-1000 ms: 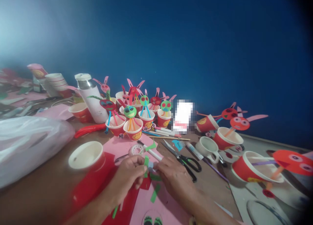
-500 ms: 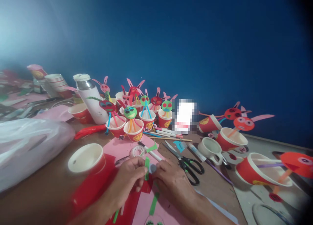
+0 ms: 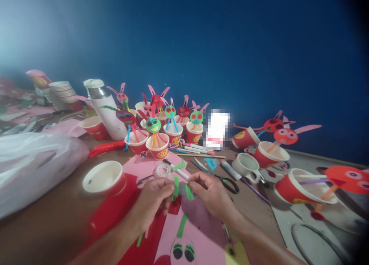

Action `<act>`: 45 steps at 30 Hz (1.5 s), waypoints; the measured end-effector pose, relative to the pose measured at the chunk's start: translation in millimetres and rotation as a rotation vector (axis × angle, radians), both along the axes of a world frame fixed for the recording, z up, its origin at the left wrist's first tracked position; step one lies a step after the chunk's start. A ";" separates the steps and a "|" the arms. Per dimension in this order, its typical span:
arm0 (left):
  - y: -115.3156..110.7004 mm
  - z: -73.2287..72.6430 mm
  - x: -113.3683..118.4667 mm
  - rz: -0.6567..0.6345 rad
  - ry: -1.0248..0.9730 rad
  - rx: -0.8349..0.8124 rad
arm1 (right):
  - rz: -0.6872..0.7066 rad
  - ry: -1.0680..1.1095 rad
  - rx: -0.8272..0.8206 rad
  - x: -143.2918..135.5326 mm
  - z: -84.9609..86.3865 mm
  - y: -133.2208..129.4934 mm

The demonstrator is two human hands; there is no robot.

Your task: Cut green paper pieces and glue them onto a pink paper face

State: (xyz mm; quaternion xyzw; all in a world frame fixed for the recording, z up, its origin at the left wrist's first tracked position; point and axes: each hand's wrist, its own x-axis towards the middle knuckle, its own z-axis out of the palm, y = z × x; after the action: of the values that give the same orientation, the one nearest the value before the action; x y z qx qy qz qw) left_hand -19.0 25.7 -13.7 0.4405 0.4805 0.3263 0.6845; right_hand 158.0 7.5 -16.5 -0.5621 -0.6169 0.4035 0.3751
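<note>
My left hand pinches a narrow green paper strip upright between thumb and fingers. Just to its right, my right hand is closed on a second green paper piece, which hangs below the fingertips. The two pieces are apart. Beneath the hands lies pink paper, with another green strip on it above a round pink face with black and green eyes. Red paper lies under my left forearm. Black-handled scissors lie partly hidden behind my right hand.
Red paper cups with paper animal figures, such as a green-faced one, line the back. An open cup, a plastic bag and a white flask stand left. A mug, glue tube and tape roll lie nearby.
My right hand has lifted and turned, bringing the green piece in its fingers into sight. My left hand keeps its strip. The view has tilted slightly, showing more of the pink face.
</note>
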 end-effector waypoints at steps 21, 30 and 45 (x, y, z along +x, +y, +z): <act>6.2 5.0 -0.6 0.072 0.084 0.048 | 0.269 -0.659 0.162 9.5 11.6 -10.2; 8.1 12.2 -10.1 0.086 0.023 0.078 | 0.533 -0.774 0.091 -9.5 18.1 -18.9; 4.9 6.0 -6.1 0.058 0.012 0.055 | 0.516 -0.868 0.107 -9.3 17.0 -19.6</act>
State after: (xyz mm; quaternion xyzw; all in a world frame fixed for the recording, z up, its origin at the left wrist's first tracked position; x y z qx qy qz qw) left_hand -25.1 30.6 -7.6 0.4470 0.4879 0.3564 0.6597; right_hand 148.7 -12.0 0.5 -0.4874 -0.8544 0.1800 0.0008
